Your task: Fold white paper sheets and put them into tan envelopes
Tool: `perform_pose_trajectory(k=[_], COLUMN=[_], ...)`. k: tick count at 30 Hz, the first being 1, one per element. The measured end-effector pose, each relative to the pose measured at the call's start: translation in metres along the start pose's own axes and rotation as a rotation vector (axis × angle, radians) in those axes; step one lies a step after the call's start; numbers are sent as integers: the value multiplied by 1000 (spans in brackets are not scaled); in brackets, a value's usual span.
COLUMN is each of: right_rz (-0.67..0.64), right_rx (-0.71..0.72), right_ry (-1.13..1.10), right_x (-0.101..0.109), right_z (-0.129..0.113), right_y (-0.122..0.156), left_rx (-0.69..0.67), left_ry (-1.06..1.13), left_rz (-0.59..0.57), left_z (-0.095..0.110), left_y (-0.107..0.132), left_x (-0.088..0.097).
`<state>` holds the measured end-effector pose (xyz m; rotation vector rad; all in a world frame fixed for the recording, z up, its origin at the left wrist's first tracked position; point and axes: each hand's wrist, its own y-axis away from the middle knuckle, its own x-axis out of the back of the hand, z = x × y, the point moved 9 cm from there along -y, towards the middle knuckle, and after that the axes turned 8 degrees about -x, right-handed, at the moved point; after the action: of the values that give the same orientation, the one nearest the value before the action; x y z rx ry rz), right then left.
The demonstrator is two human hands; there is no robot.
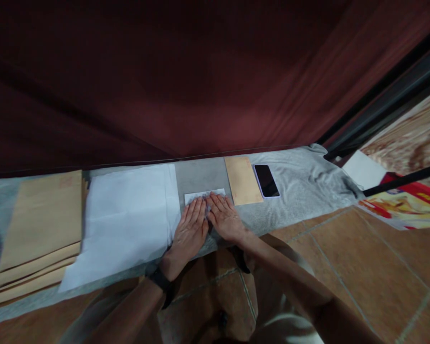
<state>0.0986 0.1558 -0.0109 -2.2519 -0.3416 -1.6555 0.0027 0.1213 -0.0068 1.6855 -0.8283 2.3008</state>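
Both hands lie flat, side by side, on a small white piece of paper, which looks folded; most of it is hidden under them. My left hand has its fingers stretched out over the left part of the paper. Over the right part rests my right hand, fingers extended and palm down. Just right of the paper lies a single brown envelope. To the left of my hands is a stack of large white paper sheets.
A pile of larger brown envelopes sits at the far left. A phone lies right of the single envelope. Grey cloth covers the narrow surface, backed by a dark red curtain. A black bar and a colourful printed sheet are at right.
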Motion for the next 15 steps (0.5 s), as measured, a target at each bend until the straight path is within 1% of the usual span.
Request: perform_pose_trajectory(k=[2,4,9,15], right_rz=[-11,-7,53,89], right_rx=[17,21,6,-29], right_ry=[-7,-7,11,40], right_x=[-5,-9,-7,-4], right_z=[-4,-4,3,11], right_y=[0,1,3,3], left_rx=[-26,-17,60,144], left_ry=[-3,-16,-57,-79], left_rz=[10,22,24,10], left_z=[3,1,-10,-15], left_y=[2,5,9,11], left_x=[-5,-8,-6,-4])
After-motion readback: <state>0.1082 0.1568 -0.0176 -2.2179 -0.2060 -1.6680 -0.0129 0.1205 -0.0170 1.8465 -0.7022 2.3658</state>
